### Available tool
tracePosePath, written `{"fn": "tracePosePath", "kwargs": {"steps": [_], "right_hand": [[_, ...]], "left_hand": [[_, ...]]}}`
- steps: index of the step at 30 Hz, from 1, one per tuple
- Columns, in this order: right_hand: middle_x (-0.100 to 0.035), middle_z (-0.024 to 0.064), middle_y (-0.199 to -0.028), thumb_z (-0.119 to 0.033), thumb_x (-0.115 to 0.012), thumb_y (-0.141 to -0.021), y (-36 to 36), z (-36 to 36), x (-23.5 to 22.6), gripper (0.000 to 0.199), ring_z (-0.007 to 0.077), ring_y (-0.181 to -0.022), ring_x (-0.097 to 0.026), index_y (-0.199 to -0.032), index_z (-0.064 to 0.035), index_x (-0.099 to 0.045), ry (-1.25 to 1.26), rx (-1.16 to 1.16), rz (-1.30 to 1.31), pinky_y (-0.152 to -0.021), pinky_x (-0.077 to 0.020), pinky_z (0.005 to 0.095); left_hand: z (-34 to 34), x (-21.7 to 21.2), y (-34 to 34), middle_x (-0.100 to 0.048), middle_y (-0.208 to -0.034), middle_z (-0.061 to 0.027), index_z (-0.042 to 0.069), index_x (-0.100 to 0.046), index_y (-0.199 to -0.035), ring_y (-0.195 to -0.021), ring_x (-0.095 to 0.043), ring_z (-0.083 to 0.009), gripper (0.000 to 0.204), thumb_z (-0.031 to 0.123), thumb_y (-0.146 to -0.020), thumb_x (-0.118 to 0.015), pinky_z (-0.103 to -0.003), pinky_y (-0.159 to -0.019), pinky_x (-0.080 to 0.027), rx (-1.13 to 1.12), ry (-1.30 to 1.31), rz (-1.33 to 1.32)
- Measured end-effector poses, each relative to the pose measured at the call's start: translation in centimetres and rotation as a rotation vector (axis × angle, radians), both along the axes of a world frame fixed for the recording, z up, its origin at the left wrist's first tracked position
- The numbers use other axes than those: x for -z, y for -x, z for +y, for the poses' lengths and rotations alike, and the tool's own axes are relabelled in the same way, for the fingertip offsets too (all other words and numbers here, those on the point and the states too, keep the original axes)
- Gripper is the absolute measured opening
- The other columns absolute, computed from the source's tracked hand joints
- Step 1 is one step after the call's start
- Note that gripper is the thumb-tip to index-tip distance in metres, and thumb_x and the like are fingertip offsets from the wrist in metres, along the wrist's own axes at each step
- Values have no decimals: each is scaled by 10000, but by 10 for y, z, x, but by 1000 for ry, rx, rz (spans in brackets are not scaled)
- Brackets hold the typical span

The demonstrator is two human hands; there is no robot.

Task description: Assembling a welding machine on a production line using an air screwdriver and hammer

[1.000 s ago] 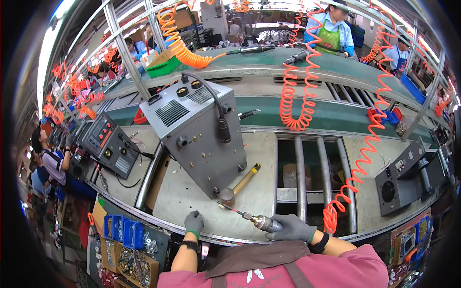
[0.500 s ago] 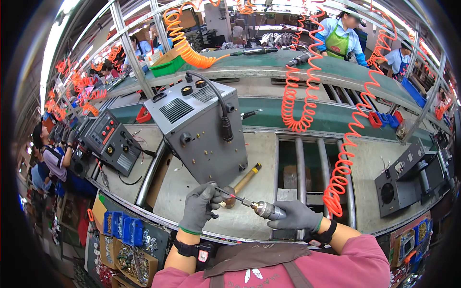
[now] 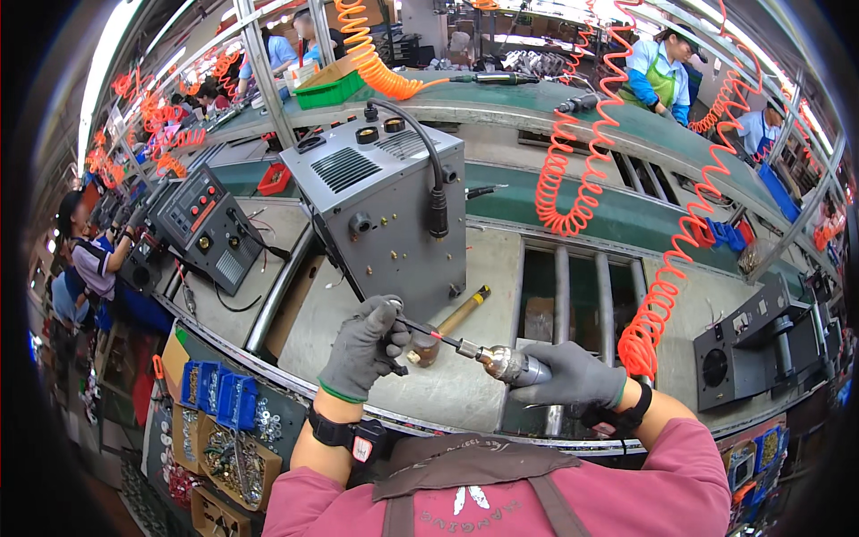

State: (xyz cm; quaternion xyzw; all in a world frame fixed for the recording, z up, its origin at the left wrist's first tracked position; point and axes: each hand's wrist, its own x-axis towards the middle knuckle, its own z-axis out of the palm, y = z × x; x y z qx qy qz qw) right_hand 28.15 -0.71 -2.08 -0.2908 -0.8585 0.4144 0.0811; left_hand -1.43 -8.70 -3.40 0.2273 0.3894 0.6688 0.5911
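1. Driver (image 3: 512,365) back end hidden in the right hand (image 3: 573,374); trigger or switch can't be made out. Coiled hose (image 3: 640,349) hangs just behind that wrist; its lower end is out of sight, so can't tell where it connects.
2. Left hand (image 3: 362,349): fingers curled closed, pinching a small dark part (image 3: 386,367). Part mostly covered; type unclear. Bit (image 3: 437,335) tip runs in at the fingertips; exact contact can't be made out.
3. Right hand: wrapped firmly round the driver body.
4. Mallet (image 3: 463,311) head partly covered by the bit; handle runs away from it toward the upper right.
5. Materials: driver has a rounded, shiny metal nose, slim bit with a red band. Gloves grey knit, green cuff. Mallet handle straight, wood-toned, yellow near the end. Cabinet (image 3: 394,246) boxy, smooth grey, slotted vents on top, brass-coloured studs on the side.
6. Driver location: between the hands, over the worn metal plate (image 3: 456,407), near side of the cabinet.
7. Long axis slants lower right to upper left; bit points up-left, at the left hand.
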Motion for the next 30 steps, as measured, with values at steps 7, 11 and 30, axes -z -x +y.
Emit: {"fn": "tracePosePath", "kwargs": {"steps": [7, 11, 30], "right_hand": [[-642, 150, -793, -384, -735, -741, 2, 2, -21, 465, 312, -709, -637, -1059, -67, -612, -67, 7, -41, -681, -500, 387], [-644, 155, -776, -384, -732, -740, 11, 6, -30, 452, 317, -701, -644, -1034, -65, -607, -69, 10, -40, -664, -500, 387], [-620, 54, -809, -389, -731, -776, 46, 53, -75, 430, 135, -732, -591, -1024, -58, -615, 65, 310, -32, -683, -483, 309]], "left_hand": [[-11, -36, 1, -643, -728, -75, 25, -620, -997, -561, -601, -102, 220, 189, -868, -689, -193, -472, -466, -46, 69, 341], [-7, -37, -3, -637, -716, -67, 29, -617, -996, -557, -601, -103, 220, 204, -879, -677, -196, -469, -471, -176, 17, 237], [47, -35, 27, -592, -983, -21, 35, -548, -1217, -859, -553, -71, 332, 133, -910, -631, -199, -736, -447, -751, -397, 430]]}}
